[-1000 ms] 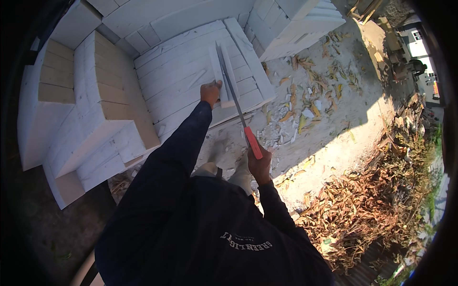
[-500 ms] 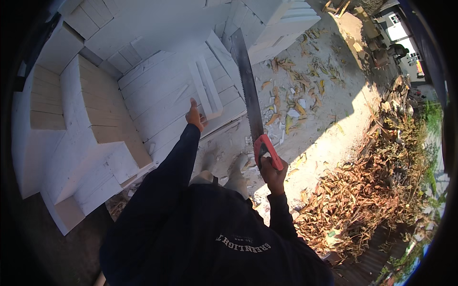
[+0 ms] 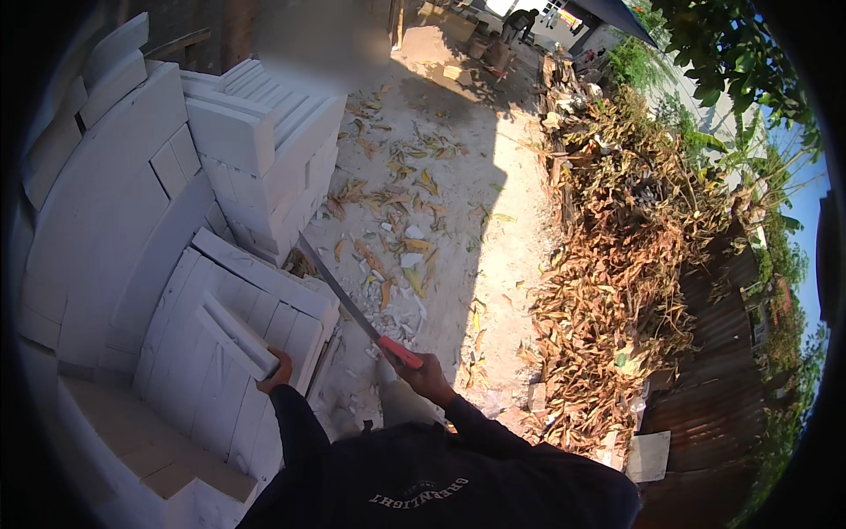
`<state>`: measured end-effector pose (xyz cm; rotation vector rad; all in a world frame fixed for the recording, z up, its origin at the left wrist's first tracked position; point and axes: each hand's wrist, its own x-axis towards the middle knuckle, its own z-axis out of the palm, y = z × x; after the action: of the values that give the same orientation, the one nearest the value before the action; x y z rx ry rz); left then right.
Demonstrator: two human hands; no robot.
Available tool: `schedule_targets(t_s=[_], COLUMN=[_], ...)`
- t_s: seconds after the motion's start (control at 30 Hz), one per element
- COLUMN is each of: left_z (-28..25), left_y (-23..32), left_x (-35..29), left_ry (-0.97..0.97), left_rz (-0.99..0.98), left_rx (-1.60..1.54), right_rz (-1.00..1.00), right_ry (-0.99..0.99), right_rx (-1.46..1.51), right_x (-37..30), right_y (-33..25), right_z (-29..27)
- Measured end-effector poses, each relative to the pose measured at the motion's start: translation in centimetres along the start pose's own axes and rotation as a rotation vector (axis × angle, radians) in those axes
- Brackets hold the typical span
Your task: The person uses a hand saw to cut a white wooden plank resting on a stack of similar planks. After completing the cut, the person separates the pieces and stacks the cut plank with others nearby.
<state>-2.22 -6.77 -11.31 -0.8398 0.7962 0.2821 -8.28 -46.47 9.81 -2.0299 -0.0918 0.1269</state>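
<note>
My left hand is closed round the near end of a narrow white block strip, which has a groove along its length. The strip lies on a low stack of flat white blocks. In my right hand is a hand saw, held by its red handle. Its long dark blade slants up and left, over the ground beside the stack and apart from the strip. My fingers partly hide the handle.
A taller white block stack stands beyond, with more blocks along the left. Dry leaves heap up on the right beside a rusty corrugated sheet. Leaves and white chips litter the sandy ground. Far off, a person bends over.
The view has swung right. My left hand, earlier at the strip's side with its thumb raised, now grips its end. The saw has tilted from nearly upright in view toward the left.
</note>
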Motion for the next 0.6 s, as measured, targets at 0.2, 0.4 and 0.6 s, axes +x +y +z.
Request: schedule_targets(t_s=[0.2, 0.4, 0.6], left_z=[2.8, 6.0, 4.0], left_y=[-1.8, -9.3, -12.6], left_x=[-6.3, -19.3, -27.3], left_ry=[0.064, 0.509, 0.835], left_rz=[0.834, 1.872, 2.431], left_rx=[0.907, 1.748, 2.054], right_rz=[-0.065, -0.114, -0.342], right_ry=[-0.096, -0.333, -0.467], right_rx=[0.022, -0.133, -0.156], right_x=[5.3, 14.0, 20.4], right_y=[0.0, 0.7, -0.1], right_z=[-3.6, -3.2, 3.8])
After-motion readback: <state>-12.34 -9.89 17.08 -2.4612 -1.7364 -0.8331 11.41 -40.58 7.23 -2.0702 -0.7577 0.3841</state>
